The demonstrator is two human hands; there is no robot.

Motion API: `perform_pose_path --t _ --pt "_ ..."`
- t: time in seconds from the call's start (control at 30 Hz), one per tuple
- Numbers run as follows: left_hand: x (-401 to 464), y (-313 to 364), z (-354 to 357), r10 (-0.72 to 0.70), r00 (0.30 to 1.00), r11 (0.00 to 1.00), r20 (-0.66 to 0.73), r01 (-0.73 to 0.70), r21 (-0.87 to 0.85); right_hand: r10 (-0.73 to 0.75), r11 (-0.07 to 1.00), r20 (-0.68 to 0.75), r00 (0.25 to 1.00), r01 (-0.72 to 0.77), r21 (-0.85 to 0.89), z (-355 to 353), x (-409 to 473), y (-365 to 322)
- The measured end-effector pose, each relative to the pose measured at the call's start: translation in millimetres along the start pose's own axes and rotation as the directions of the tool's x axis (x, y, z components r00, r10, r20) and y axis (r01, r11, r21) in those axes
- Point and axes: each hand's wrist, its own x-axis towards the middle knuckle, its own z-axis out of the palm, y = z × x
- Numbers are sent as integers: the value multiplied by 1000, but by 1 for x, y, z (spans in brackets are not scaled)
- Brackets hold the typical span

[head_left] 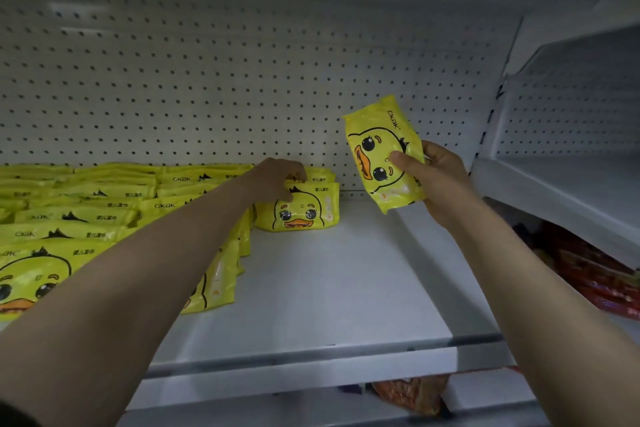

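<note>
**Head view.** The work in hand is stocking a white metal shelf (329, 274) with duck-print goods.

- **Right hand:** The right hand (441, 180) holds a soft yellow plastic pack printed with a cartoon duck face (382, 156). This held pack is in the air above the bare right part of the shelf, turned on end and tilted, and touches nothing else. The thumb lies across the printed front and the other fingers (427, 153) wrap behind the right edge, so the pack is pinched through its thickness.
- **Left hand:** The left hand (277, 177) reaches to the back of the shelf and grips a second yellow duck-face pack standing on its long edge (301, 212). This standing pack is just in front of the white perforated back panel (242, 80). The fingers curl over its top edge, with the thumb at the front. At least one more pack stands directly behind it.
- **Surroundings:** Rows of matching yellow packs (86, 215) stand close together on the left part of the shelf. Red packets (595, 284) lie on a lower level to the right.

**Assessment.** The step appears to be steadying the standing pack at the end of its row while the next one waits.

The next move calls for three things:
- Turn the held pack level, with the duck upright.
- Set it down on its long edge beside or in front of the standing pack.
- Brace the neighbour with the left hand so the soft packs do not topple.
</note>
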Motion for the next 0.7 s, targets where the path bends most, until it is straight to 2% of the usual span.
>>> perform_pose_path --t 0.23,0.4,0.57,0.7 --pt "3 -6 15 -33 996 998 -88 37 55 11 1000 20 1000 -11 -28 -2 8 6" --pt "-4 -8 14 -34 986 999 -164 34 -2 20 995 72 997 -12 -100 5 14 2" --pt "-28 -18 -5 -92 939 989 -331 47 -141 61 950 215 975 10 -311 20 23 -3" --pt "-56 -21 -16 -130 883 977 -452 35 -211 162 825 407 899 103 -556 43 29 0"
